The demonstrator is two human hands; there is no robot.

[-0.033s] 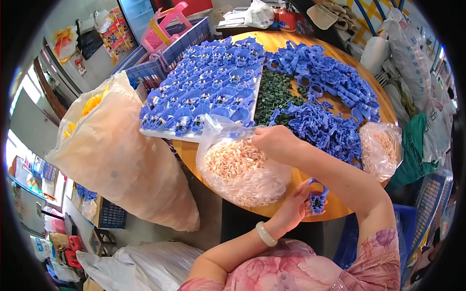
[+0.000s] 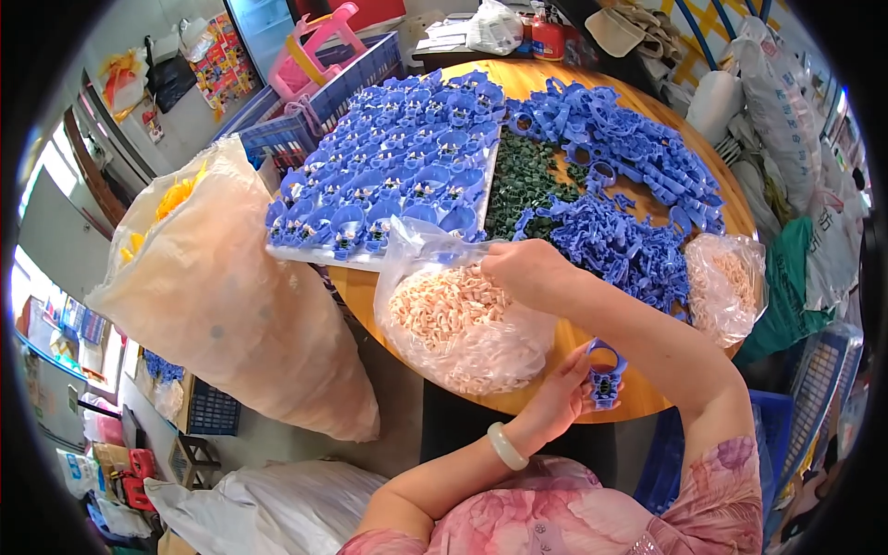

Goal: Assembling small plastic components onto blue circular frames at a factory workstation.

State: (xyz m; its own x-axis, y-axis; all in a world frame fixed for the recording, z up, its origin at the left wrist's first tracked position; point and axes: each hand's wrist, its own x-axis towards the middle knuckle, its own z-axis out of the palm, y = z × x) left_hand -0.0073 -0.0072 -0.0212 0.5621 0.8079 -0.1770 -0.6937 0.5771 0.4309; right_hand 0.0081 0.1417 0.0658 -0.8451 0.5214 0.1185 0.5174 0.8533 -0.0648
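The head view is looking down on a round wooden table (image 2: 555,393) crowded with small plastic parts. The right hand (image 2: 523,270) is reaching across the body into the mouth of a clear plastic bag of pale pink pieces (image 2: 458,328), which is lying at the near edge of the table; its fingers are curling down among the pieces, though I cannot tell whether they are pinching one. The left hand (image 2: 564,393), wearing a pale bangle (image 2: 506,446) at the wrist, is gripping a blue ring-shaped plastic part (image 2: 603,375) just beside the bag, over the table's near rim. Behind the bag a white tray (image 2: 314,254) is carrying rows of assembled blue parts. A loose heap of blue rings (image 2: 620,157) is spreading over the far right of the table, with dark green pieces (image 2: 523,180) between heap and tray. A second small bag of pink pieces (image 2: 726,287) is sitting at the right edge. A big translucent sack (image 2: 231,305) is standing left of the table.
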